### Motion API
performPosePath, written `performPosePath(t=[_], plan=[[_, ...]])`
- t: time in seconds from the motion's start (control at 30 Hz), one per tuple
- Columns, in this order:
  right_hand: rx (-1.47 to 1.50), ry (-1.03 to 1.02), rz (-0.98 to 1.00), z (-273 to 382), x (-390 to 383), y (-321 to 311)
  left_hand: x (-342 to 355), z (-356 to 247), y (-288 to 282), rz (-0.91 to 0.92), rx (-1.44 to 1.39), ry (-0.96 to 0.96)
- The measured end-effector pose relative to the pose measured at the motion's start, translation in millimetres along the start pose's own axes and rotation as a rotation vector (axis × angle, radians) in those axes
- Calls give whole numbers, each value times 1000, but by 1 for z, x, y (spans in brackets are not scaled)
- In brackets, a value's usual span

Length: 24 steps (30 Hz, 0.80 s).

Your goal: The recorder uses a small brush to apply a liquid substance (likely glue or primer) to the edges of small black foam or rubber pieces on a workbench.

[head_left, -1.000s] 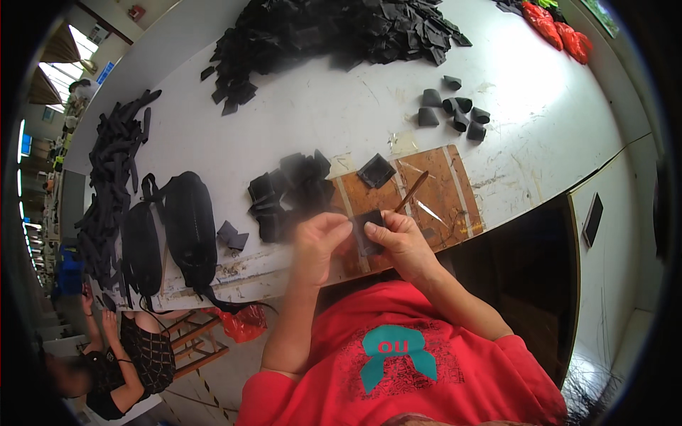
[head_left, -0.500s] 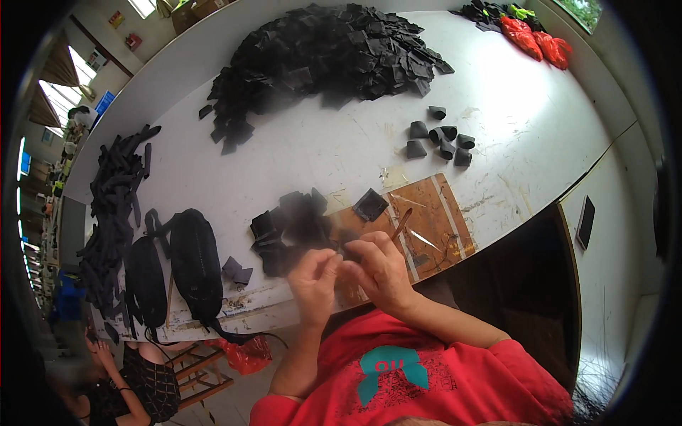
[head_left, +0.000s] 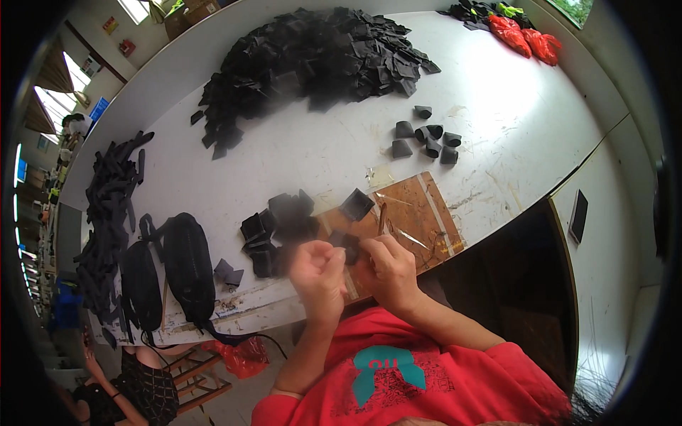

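My left hand (head_left: 317,278) is closed, its thumb and forefinger pinched together beside a small black folded piece (head_left: 347,243). What lies in that pinch is too small to make out. My right hand (head_left: 389,273) has its fingers curled against the same piece from the other side. A thin brown stick (head_left: 383,219) rises from behind the right knuckles. Both hands are over the near part of a worn brown board (head_left: 426,206), where a shiny pointed strip (head_left: 412,238) lies. Black square pieces (head_left: 259,238) are grouped left of the hands, and another open square piece (head_left: 356,204) lies on the board's far-left edge.
A large heap of flat black pieces (head_left: 320,57) covers the far table. Several black tube-like pieces (head_left: 432,133) stand right of centre. Black strips (head_left: 114,213) and a black pouch (head_left: 188,259) lie at left. Red plastic bags (head_left: 510,35) sit far right. Another person's arm (head_left: 106,380) shows lower left.
My hands have drawn slightly apart, showing more of the black piece between them. The brown stick now stands more upright. The whole view has shifted a little.
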State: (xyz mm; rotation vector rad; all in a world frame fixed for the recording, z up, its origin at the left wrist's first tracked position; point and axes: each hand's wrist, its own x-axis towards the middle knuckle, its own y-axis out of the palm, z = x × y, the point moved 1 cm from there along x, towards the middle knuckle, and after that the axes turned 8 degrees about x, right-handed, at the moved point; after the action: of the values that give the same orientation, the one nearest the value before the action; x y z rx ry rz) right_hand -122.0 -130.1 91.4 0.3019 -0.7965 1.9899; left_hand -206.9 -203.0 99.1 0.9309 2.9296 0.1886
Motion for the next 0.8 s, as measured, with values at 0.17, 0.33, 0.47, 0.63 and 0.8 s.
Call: performPosePath(t=[0.17,0.33,0.47,0.63,0.8], plan=[[649,642,147,-8,0,-19,-1,-14,0,342,-397,-458],[1607,1242,355,-9,2,-34,-11,-3,10,88,324,152],[1061,920,404,-2,19,-51,-2,-25,22,242,-202,-279],[947,545,443,37,85,-77,20,-66,33,811,-1132,-489],[1086,646,581,-17,89,-53,42,-50,35,487,-506,-425]])
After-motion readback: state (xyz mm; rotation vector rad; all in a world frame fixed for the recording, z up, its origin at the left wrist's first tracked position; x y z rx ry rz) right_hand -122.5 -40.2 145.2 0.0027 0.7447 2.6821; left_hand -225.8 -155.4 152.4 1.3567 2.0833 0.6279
